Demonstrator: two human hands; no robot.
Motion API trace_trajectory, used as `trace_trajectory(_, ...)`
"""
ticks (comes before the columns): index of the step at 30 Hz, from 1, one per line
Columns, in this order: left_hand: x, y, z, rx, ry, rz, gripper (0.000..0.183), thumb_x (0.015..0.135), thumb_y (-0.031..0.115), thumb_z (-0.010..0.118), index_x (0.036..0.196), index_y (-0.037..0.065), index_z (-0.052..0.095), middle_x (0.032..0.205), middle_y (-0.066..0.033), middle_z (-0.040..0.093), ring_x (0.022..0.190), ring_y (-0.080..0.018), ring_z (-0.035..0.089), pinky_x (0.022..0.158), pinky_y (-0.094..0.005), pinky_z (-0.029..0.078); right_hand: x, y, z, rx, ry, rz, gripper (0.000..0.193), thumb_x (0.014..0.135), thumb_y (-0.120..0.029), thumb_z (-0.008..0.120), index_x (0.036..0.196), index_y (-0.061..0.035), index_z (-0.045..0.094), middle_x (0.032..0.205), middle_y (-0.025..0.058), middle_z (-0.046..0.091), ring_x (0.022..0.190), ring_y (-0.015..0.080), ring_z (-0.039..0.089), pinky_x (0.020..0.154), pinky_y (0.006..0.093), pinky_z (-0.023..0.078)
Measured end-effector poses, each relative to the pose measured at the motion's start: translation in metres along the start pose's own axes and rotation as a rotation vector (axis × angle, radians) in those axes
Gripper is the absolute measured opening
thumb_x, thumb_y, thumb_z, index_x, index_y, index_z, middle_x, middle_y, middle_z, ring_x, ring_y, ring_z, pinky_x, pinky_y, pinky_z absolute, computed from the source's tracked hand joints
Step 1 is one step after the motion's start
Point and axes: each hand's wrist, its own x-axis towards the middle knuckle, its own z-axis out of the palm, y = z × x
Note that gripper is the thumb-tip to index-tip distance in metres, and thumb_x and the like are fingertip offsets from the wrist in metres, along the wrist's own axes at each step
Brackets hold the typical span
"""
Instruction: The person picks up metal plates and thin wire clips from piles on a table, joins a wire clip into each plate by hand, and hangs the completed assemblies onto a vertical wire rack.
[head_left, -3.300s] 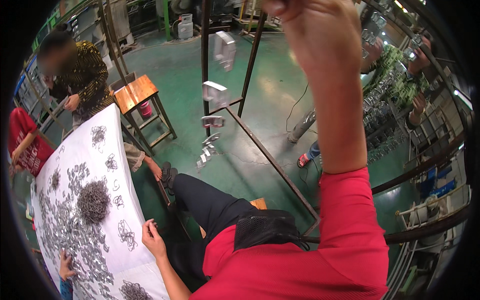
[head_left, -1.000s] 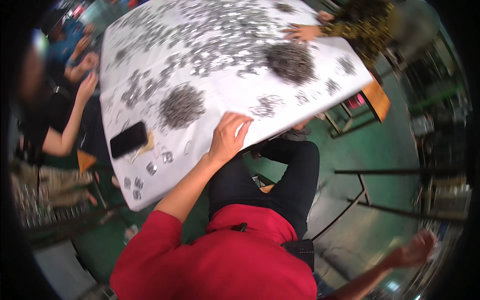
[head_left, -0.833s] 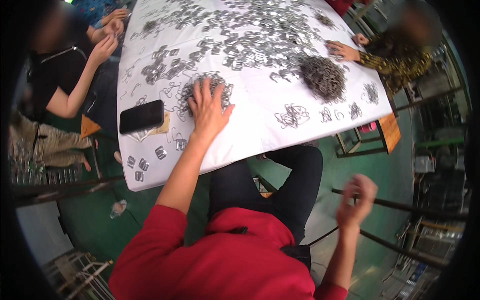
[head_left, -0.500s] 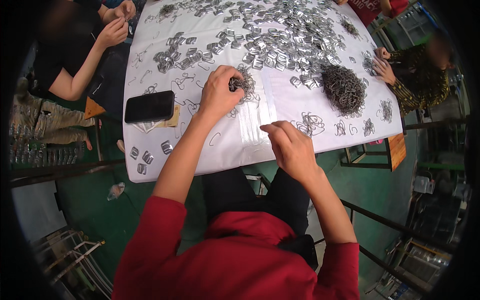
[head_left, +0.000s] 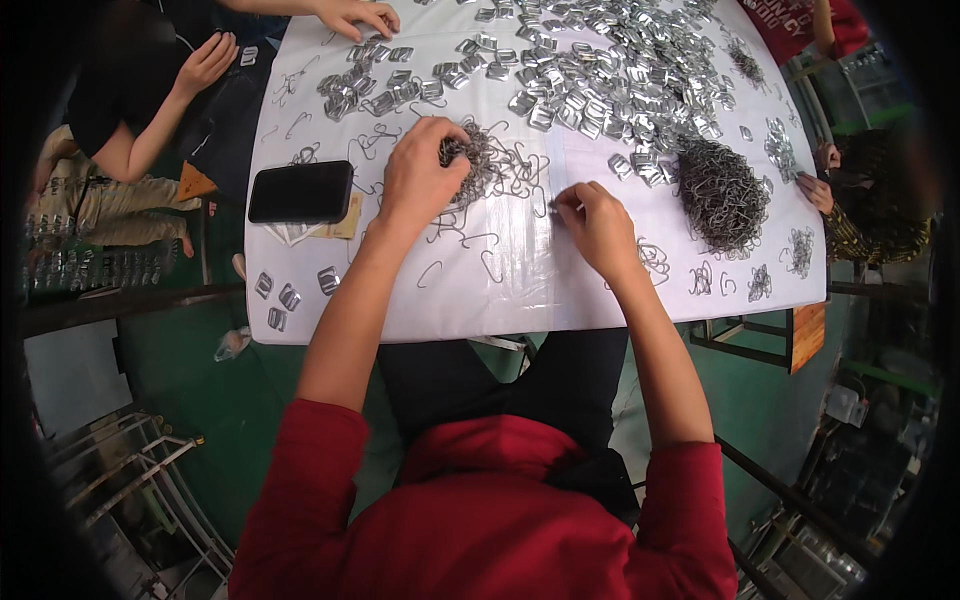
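Touching one hook pile (head_left: 486, 165) with curled, parted left fingers (head_left: 440, 128); pinching right fingers (head_left: 575, 194), cannot tell on what; four buckles (head_left: 289, 296) near one phone (head_left: 300, 192).

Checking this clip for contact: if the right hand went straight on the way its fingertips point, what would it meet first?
Probably the loose wire hooks left of the right hand, though depth is unclear.

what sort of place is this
Probably a factory or workshop: a white-covered table bears heaps of wire hooks and many flat metal pieces, and another person's hand is at its far left.
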Motion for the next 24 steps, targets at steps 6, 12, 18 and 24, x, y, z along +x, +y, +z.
trace_trajectory(6, -0.001, -0.002, -0.009, 0.086, 0.083, -0.045, 0.02, 0.069, 0.003, 0.059, 0.089, 0.002, 0.059, 0.095, -0.0114, 0.06, 0.092, -0.0309, 0.057, 0.082, -0.0343, 0.044, 0.023, -0.014, 0.019, -0.222, -0.176, 0.177, 0.015, 0.076, -0.021, 0.065, 0.08, -0.0059, 0.064, 0.089, 0.0121, 0.062, 0.079, 0.0312, 0.062, 0.069, 0.0406, 0.05)
trace_trajectory(12, 0.003, 0.0, -0.024, 0.012, 0.109, -0.199, 0.024, 0.07, 0.01, 0.062, 0.092, 0.003, 0.061, 0.081, -0.0127, 0.063, 0.072, -0.0252, 0.061, 0.069, -0.0336, 0.047, 0.021, -0.01, 0.028, -0.304, -0.164, 0.166, 0.016, 0.077, -0.021, 0.065, 0.085, -0.0082, 0.063, 0.092, 0.01, 0.061, 0.081, 0.0296, 0.062, 0.069, 0.0402, 0.049)
trace_trajectory(18, 0.017, 0.01, -0.042, 0.062, 0.102, -0.281, 0.025, 0.07, 0.011, 0.063, 0.093, 0.004, 0.063, 0.081, -0.0052, 0.064, 0.064, -0.0129, 0.051, 0.063, -0.0264, 0.042, 0.032, -0.024, 0.03, -0.179, -0.077, 0.092, 0.012, 0.077, -0.019, 0.064, 0.084, -0.0089, 0.062, 0.092, 0.0085, 0.061, 0.083, 0.0298, 0.061, 0.069, 0.04, 0.048)
trace_trajectory(24, 0.017, -0.015, -0.032, 0.243, 0.081, 0.024, 0.028, 0.069, 0.007, 0.059, 0.097, 0.005, 0.062, 0.096, -0.0101, 0.062, 0.082, -0.0204, 0.055, 0.075, -0.03, 0.043, 0.035, -0.02, 0.018, -0.206, -0.094, 0.122, 0.012, 0.076, -0.02, 0.064, 0.082, -0.0094, 0.063, 0.089, 0.0092, 0.061, 0.081, 0.0301, 0.061, 0.07, 0.0395, 0.049)
